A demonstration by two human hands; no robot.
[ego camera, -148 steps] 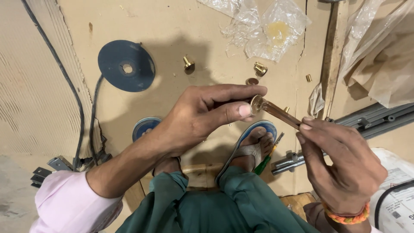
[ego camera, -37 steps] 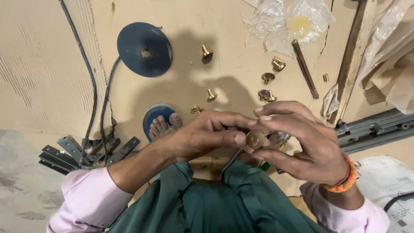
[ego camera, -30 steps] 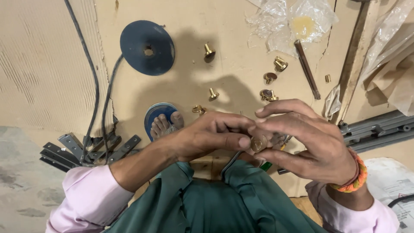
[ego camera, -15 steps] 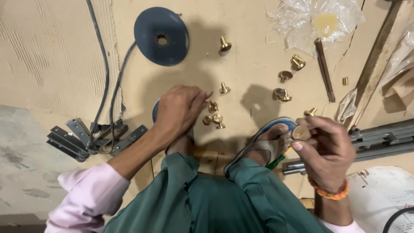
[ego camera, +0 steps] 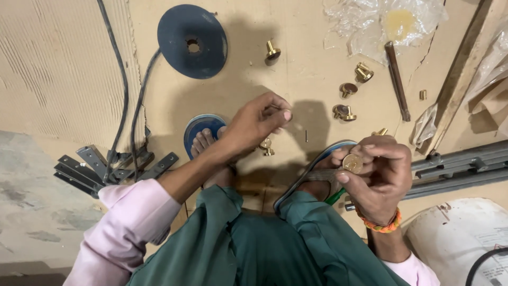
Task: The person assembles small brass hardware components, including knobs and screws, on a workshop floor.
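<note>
Head view: my right hand (ego camera: 378, 177) pinches a brass knob (ego camera: 352, 163); left hand (ego camera: 256, 121) fingers pinch a thin pin. I'd keep the knob steady, aligning carefully.

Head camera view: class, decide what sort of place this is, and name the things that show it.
Probably a small floor-level workshop: brass fittings lie loose on a board floor, beside a blue metal disc, a stack of metal brackets and grey metal rails.
</note>
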